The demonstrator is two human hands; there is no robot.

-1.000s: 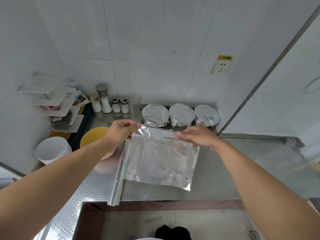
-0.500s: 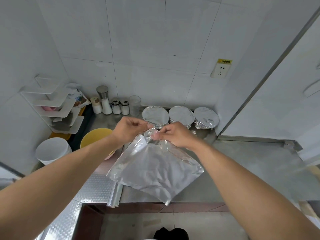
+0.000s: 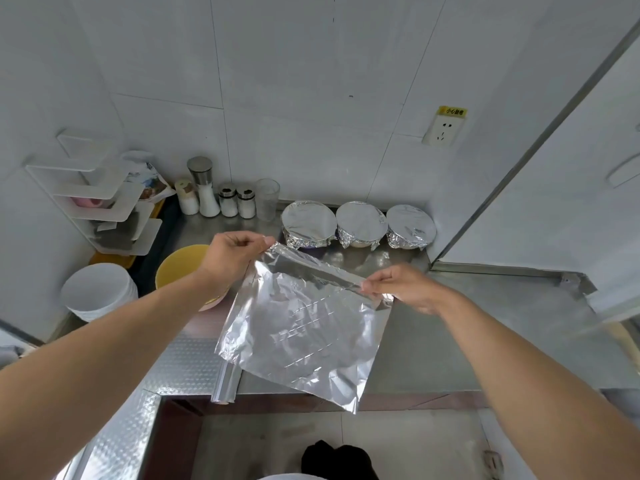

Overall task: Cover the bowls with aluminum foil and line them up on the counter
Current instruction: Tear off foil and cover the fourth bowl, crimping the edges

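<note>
Both hands, left hand [image 3: 232,252] and right hand [image 3: 407,287], pinch the foil sheet's [image 3: 298,327] top edge above the tabletop [image 3: 450,341]; pulling unevenly could tear it.

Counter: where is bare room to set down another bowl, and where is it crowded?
Free: steel counter right of the foil sheet, in front of the three covered bowls. Crowded: back left, with seasoning jars, yellow bowl and foil roll.
</note>
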